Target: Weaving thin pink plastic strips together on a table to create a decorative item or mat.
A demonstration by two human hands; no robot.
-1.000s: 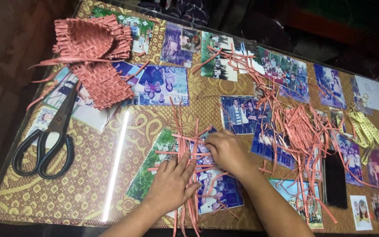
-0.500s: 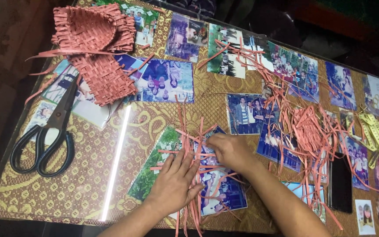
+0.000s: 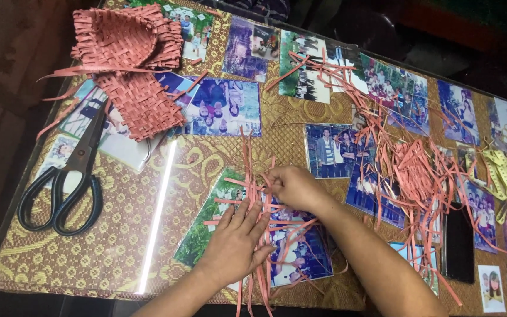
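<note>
Left grip [image 3: 236, 243]: spread flat, pressing pink strips [image 3: 252, 176] onto desk [image 3: 124, 235] | right grip [image 3: 291, 186]: pinching crossing strip, nearer | strips' long axis away from person | scissors [image 3: 66, 182] far left.

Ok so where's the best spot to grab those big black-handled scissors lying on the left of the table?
Probably by the two black loop handles of the black-handled scissors, coming from the near-left table edge. The loops point toward that corner and lie bare on the glass-topped table, while the closed blades run up toward the woven pink strip piece, which crowds that end.
</note>
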